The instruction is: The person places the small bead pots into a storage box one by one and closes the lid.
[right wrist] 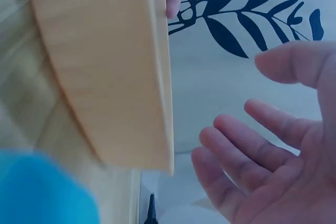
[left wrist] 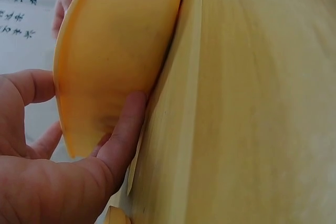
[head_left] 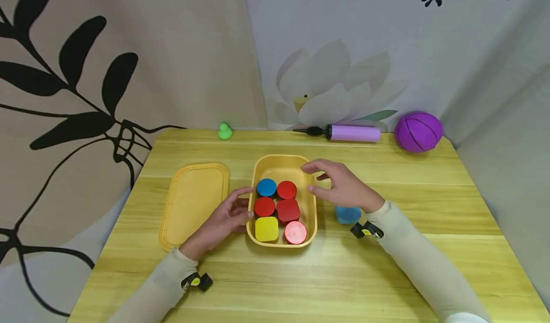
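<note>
A yellow plastic box stands on the table with several coloured blocks in it. They include a blue round block, a red square block, a yellow square block and a pink round block. My left hand touches the box's left side from outside, thumb against its wall in the left wrist view. My right hand hovers at the box's right rim, fingers spread and holding nothing, as the right wrist view shows. A blue block lies partly hidden below the right wrist.
The box's yellow lid lies flat on the left. Along the table's back edge are a small green duck, a purple hand pump and a purple ball. A printed curtain hangs behind.
</note>
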Tool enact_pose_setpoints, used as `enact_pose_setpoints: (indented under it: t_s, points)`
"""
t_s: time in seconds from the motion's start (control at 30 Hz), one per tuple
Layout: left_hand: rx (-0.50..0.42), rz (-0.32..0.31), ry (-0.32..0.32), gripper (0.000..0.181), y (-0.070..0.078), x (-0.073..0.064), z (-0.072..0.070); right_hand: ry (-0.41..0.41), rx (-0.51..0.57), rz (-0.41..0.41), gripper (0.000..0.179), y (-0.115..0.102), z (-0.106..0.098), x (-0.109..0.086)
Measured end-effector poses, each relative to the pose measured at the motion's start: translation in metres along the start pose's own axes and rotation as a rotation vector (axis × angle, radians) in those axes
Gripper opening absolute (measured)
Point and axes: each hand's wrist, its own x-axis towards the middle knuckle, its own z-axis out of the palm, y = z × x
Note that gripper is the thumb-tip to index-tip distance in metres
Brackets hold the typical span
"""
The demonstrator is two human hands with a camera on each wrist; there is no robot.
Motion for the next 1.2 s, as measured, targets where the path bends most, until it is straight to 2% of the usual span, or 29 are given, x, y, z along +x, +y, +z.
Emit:
enact_pose_setpoints:
  t_s: [0.37, 0.6, 0.87, 1.2]
  points:
    - [0.004, -0.010, 0.001, 0.063, 0.000, 0.000, -0.001, 0.088, 0.016, 0.053, 0.039, 0.025, -0.012, -0.036]
    - [0.005, -0.008, 0.004, 0.062, 0.001, -0.001, 0.000, 0.037, 0.019, 0.115, 0.042, 0.046, -0.009, -0.064]
    - [0.011, -0.017, 0.003, 0.062, 0.001, -0.002, 0.001, 0.030, -0.019, 0.167, 0.050, 0.062, -0.004, -0.096]
    - [0.005, -0.009, -0.001, 0.062, 0.000, -0.001, 0.000, -0.012, 0.012, 0.208, 0.061, 0.068, 0.002, -0.112]
